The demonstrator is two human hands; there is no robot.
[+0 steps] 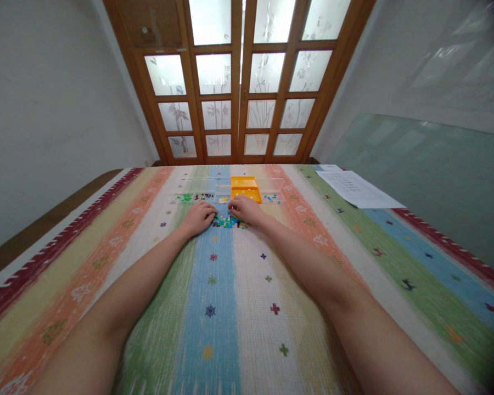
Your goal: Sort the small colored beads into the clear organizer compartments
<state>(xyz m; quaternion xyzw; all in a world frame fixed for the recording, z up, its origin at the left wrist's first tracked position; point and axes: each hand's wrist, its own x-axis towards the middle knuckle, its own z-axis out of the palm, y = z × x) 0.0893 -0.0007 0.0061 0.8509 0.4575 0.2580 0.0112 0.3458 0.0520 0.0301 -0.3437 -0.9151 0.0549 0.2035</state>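
Note:
My left hand (198, 216) rests palm down on the striped cloth, fingers curled at the left edge of a small heap of tiny coloured pieces (227, 221). My right hand (244, 209) is curled at the right edge of the same heap, fingertips pinched low over the pieces. What the fingers hold is too small to make out. Just beyond the hands lies a clear divided organiser tray (197, 196) with sorted green, dark and blue pieces, and an orange tray (245, 188) sits on it.
A striped multicoloured cloth (230, 307) covers the table. A printed sheet of paper (356, 188) lies at the far right. Wooden glass-paned doors (239, 82) stand behind the table. A glass panel (428, 181) leans along the right wall.

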